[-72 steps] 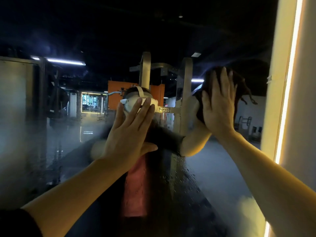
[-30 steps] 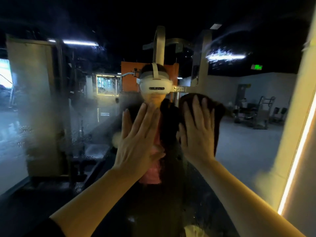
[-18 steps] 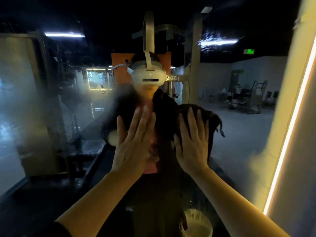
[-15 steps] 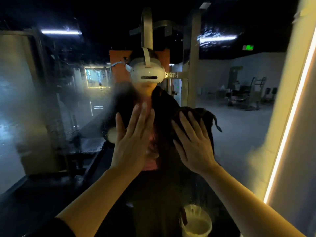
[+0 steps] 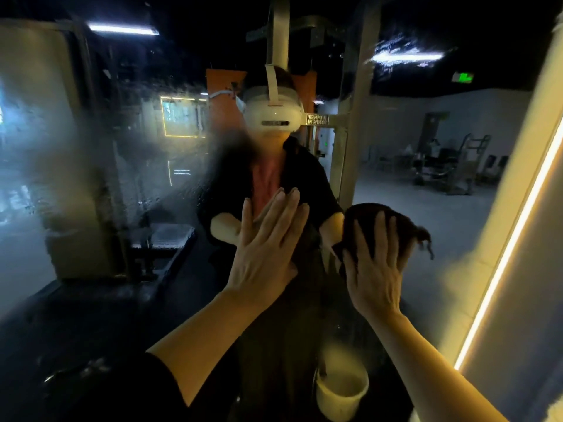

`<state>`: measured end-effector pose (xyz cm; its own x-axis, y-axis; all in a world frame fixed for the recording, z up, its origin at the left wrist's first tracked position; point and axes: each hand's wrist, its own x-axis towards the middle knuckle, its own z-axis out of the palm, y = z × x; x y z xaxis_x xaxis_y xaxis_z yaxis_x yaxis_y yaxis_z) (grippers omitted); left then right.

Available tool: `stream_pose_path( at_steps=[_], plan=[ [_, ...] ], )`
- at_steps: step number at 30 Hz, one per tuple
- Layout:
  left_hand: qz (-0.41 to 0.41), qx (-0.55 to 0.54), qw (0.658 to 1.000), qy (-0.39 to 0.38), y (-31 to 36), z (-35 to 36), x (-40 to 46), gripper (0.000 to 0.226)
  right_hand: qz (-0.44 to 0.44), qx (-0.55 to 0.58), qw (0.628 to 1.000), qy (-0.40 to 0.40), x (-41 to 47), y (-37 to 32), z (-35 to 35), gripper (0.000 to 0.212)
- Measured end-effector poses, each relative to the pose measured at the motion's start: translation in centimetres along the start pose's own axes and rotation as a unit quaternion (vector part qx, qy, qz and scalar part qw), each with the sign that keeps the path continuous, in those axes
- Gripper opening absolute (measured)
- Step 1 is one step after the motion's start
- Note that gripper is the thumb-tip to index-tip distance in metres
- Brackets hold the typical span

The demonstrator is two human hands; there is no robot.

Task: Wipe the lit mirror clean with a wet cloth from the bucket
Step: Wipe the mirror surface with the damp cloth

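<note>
- Mirror (image 5: pixel 91 184), filling the view from 9 o'clock across to 2 o'clock: glass streaked and beaded with water on its left part, clearer toward the right.
- Ceiling light strip (image 5: pixel 122 28), reflected at 11 o'clock, bright and horizontal.
- Reflected headset (image 5: pixel 272 112), white, at 12 o'clock, strap running upward over the head.
- Left hand (image 5: pixel 268 248), just left of centre: palm flat against the glass, fingers straight and close together, pointing toward 1 o'clock, holding nothing.
- Left forearm, running from the hand down toward 7 o'clock into a dark sleeve (image 5: pixel 128 388).
- Bucket (image 5: pixel 341 394), pale, seen at 6 o'clock low in the glass between the two forearms, open top showing; real or reflected, not discernible.
- Cloth (image 5: pixel 370 214), dark, at 3 o'clock from the left hand, pressed flat on the mirror, well above the bucket; a loose corner trailing at its right edge toward 4 o'clock.
- Right hand (image 5: pixel 376 269), right of centre: fingers spread and straight, laid over the cloth and pressing it to the glass, not curled round it; upper edge of the cloth showing above the fingertips.
- Lit edge strip (image 5: pixel 511 248), warm yellow, slanting from 2 o'clock down to 5 o'clock along the right border of the mirror, well apart from the cloth.
</note>
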<state>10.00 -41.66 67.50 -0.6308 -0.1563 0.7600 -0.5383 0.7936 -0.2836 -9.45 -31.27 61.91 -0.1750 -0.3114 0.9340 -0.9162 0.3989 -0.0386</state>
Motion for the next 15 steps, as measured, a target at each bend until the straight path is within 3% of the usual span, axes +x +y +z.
stream_pose_path(
  at_steps=[2,4,8,10,15],
  plan=[
    [0.003,0.015,1.0,-0.014,-0.2,0.2,-0.1,0.127,0.092,0.023,0.995,0.018,-0.3,-0.4,0.2,0.056],
    [0.007,0.027,1.0,-0.014,-0.3,0.3,-0.2,0.131,0.109,0.043,0.993,0.007,-0.5,-2.1,0.7,0.061],
    [0.005,0.051,0.999,-0.005,-0.4,0.6,-0.3,0.128,-0.032,0.019,0.998,-0.047,-1.3,-3.5,0.8,0.057],
    [0.005,0.048,0.999,-0.009,-0.4,0.6,-0.2,0.129,-0.054,-0.001,0.998,-0.037,-1.4,-1.7,0.5,0.054],
    [0.009,0.07,0.997,-0.034,-0.1,0.3,-0.1,0.132,0.159,0.048,0.986,0.012,-1.9,-2.3,1.2,0.059]
  ],
)
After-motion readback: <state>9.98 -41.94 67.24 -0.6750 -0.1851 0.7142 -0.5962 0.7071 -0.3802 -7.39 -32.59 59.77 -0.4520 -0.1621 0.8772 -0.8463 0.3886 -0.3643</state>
